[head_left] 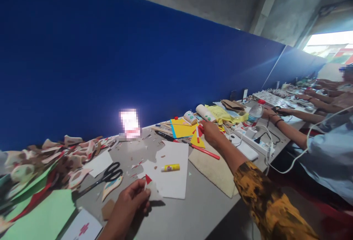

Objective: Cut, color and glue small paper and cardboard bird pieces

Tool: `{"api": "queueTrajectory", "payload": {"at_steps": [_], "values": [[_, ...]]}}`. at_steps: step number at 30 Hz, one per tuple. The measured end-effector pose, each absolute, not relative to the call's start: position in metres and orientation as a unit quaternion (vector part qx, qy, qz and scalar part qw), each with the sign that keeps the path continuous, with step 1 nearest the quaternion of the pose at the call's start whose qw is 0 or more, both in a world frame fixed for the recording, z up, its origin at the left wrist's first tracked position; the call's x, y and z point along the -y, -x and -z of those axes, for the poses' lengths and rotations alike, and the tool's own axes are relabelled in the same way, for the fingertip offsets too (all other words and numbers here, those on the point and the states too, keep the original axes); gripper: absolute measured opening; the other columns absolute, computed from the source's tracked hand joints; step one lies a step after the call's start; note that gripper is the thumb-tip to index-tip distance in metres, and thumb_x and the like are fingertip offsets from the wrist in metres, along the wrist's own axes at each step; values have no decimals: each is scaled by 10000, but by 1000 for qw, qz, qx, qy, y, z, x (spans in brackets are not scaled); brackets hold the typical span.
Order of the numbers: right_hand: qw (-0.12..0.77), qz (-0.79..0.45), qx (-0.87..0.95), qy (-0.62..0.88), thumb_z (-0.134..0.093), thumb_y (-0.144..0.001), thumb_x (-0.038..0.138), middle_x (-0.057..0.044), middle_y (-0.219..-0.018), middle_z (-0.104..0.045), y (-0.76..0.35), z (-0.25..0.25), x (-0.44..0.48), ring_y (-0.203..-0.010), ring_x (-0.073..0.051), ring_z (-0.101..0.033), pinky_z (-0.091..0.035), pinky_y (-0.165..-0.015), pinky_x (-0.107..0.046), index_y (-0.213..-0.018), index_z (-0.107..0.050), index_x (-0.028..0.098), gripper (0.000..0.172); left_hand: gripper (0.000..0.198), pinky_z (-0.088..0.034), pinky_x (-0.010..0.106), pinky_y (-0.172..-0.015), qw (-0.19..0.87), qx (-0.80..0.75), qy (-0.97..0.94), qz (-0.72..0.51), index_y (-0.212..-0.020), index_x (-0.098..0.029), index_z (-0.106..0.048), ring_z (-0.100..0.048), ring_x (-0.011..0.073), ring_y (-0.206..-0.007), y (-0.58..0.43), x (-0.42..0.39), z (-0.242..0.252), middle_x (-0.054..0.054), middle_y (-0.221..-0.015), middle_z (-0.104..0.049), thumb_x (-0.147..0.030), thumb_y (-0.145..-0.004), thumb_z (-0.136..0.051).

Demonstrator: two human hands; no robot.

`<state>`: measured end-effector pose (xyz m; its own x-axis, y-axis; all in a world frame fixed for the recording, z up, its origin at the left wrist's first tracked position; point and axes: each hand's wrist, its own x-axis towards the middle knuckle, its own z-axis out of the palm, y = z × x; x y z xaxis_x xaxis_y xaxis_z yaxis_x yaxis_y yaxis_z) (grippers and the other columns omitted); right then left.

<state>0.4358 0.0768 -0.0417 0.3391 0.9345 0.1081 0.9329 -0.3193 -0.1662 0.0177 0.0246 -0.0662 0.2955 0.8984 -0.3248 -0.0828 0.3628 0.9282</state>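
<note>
My left hand [134, 196] pinches a small white paper piece [154, 191] with a red triangular tip, just over the front of the table. Farther right, my right hand [211, 133] reaches out, its fingers closed at a red and white piece [198, 134] above a yellow paper scrap [196, 141]. What exactly that piece is, I cannot make out. Between the hands, a yellow glue stick [170, 167] lies on a torn white sheet [176, 183]. A red pen [205, 152] rests below my right hand, and black-handled scissors [106, 177] lie beyond my left hand.
Cut-out pieces [79, 151] are heaped at the left beside green paper [46, 214]. A beige cloth-like sheet [212, 170], a power strip [255, 140] with cables and a water bottle [256, 113] are on the right. A blue partition [138, 60] runs behind; other people work farther along.
</note>
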Motion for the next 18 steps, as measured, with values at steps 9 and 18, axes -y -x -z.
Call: {"api": "queueTrajectory", "payload": {"at_steps": [9, 18], "values": [[92, -5, 439, 894, -636, -1001, 432, -126, -1255, -678, -453, 58, -117, -1157, -261, -651, -511, -1021, -491, -1216, -670, 130, 373, 425, -438, 229, -447, 684, -474, -426, -355, -854, -185, -626, -532, 116, -453, -15, -29, 74, -39, -595, -576, -333, -560, -895], [286, -14, 363, 887, -638, -970, 383, -158, -1234, -717, -470, 67, -116, -1207, -290, -643, -466, -1042, -402, -1231, -687, 157, 349, 407, -440, 259, -464, 693, -470, -433, -334, -796, -210, -615, -545, 147, -463, -16, -31, 64, -35, -575, -580, -304, -526, -906]]}}
